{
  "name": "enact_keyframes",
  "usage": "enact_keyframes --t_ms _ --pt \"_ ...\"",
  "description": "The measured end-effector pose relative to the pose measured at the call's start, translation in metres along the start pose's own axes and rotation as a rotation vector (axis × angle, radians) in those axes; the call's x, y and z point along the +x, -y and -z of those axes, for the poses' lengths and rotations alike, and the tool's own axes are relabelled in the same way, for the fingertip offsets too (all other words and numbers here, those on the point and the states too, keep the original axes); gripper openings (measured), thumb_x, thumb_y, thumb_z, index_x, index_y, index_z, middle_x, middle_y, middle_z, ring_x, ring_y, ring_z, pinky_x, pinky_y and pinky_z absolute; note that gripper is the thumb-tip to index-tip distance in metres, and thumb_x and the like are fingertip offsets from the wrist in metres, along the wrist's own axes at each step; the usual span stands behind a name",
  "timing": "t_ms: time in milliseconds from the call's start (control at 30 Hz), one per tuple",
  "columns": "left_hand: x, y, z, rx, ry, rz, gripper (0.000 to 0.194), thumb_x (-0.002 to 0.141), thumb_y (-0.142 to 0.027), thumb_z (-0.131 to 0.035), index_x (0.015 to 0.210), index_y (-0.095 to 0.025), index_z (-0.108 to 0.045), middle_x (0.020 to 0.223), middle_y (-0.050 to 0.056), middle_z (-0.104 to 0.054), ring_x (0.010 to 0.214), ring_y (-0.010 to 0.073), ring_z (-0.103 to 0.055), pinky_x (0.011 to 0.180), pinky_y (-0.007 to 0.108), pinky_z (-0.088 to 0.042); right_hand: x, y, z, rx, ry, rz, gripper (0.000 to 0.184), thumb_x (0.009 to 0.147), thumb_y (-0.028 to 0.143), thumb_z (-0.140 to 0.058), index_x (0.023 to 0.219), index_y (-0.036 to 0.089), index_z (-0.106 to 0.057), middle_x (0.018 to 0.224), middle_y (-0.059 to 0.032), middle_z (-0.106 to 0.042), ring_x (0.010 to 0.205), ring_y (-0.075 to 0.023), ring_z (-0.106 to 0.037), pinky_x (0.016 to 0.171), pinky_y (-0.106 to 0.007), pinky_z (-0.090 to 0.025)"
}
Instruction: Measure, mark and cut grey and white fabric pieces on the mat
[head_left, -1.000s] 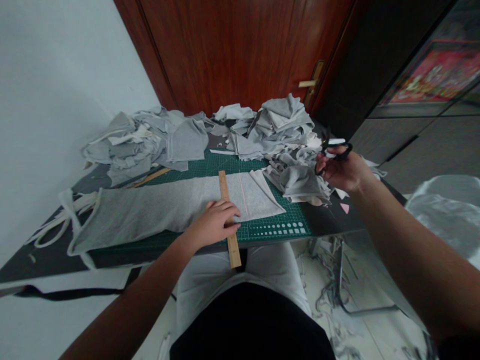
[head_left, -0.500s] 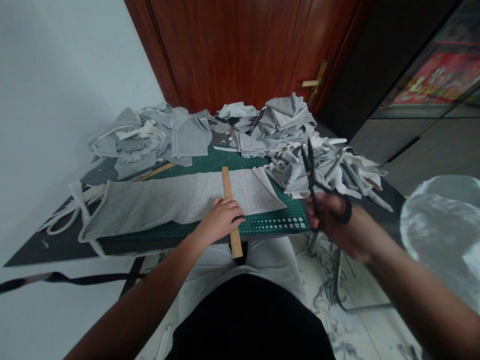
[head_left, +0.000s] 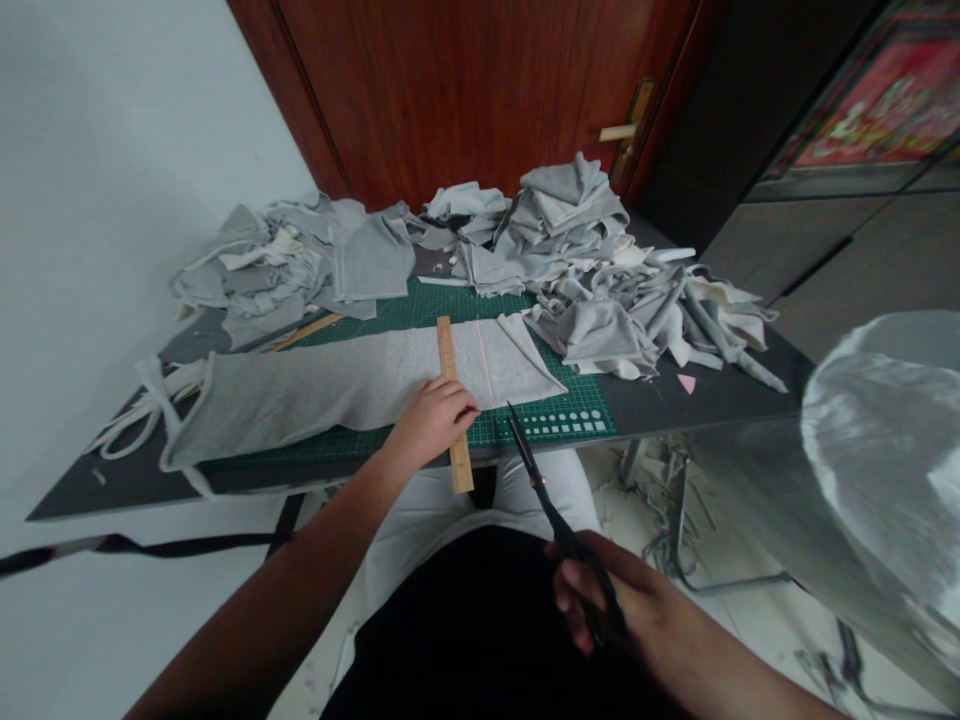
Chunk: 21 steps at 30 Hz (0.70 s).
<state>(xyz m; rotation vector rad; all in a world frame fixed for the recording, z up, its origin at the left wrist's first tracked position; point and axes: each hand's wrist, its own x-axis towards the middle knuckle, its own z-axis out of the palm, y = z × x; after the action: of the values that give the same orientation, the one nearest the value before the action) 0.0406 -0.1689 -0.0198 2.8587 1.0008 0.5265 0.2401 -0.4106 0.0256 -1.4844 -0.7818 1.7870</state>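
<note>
A long strip of light grey fabric (head_left: 337, 380) lies across the green cutting mat (head_left: 574, 425), with a pale pink line marked near its right end. Over the strip rests a wooden ruler (head_left: 448, 350), its near end reaching past the table edge. My left hand (head_left: 433, 415) is closed over the ruler, fingers curled at the fabric's near edge. In my right hand (head_left: 600, 585) are black scissors (head_left: 536, 485), held low in front of my body. Their blades look nearly closed and point up and left, the tips close to the fabric's near edge.
Piles of grey fabric pieces (head_left: 292, 255) stand at the back left, with more stacked cloth (head_left: 566, 210) and loose scraps (head_left: 645, 315) at the right. A pink chalk-like triangle (head_left: 686, 383) lies on the dark table. A bag-lined bin (head_left: 877, 420) stands at the right.
My right hand has brought the scissors down and left from above the mat's right side, and their blades have come together. The pink triangle now shows on the table. My left hand stays on the ruler.
</note>
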Motion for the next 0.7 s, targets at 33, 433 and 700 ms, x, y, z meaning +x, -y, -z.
enact_keyframes --t_ms 33,433,700 --pt "0.000 0.000 0.000 0.009 -0.006 -0.002 0.006 0.092 -0.020 -0.068 0.086 -0.018 -0.069 0.089 0.004 -0.071 0.096 0.0243 -0.061 0.086 0.038 -0.044 0.002 -0.001 -0.001 -0.013 0.001 0.007 0.069 0.075 0.082 -0.065 0.095 0.016 -0.060 0.081 -0.0008 -0.060 0.062 -0.0117 -0.055 0.064 -0.029 -0.042" --pt "0.001 -0.001 0.000 0.088 -0.006 -0.040 0.007 0.093 -0.025 -0.070 0.089 -0.018 -0.070 0.089 0.003 -0.070 0.095 0.0242 -0.061 0.083 0.038 -0.041 0.026 -0.001 -0.006 0.070 0.057 0.047 0.059 0.087 0.073 -0.061 0.101 0.016 -0.065 0.095 -0.0062 -0.066 0.079 -0.0152 -0.060 0.078 -0.031 -0.047" --pt "0.005 -0.003 -0.001 0.072 0.018 -0.021 0.008 0.093 -0.025 -0.069 0.089 -0.018 -0.070 0.089 0.004 -0.070 0.096 0.0247 -0.061 0.083 0.038 -0.042 0.032 -0.002 -0.007 0.150 0.106 0.092 0.053 0.087 0.067 -0.066 0.100 0.016 -0.065 0.095 -0.0049 -0.064 0.072 -0.0119 -0.057 0.072 -0.029 -0.048"
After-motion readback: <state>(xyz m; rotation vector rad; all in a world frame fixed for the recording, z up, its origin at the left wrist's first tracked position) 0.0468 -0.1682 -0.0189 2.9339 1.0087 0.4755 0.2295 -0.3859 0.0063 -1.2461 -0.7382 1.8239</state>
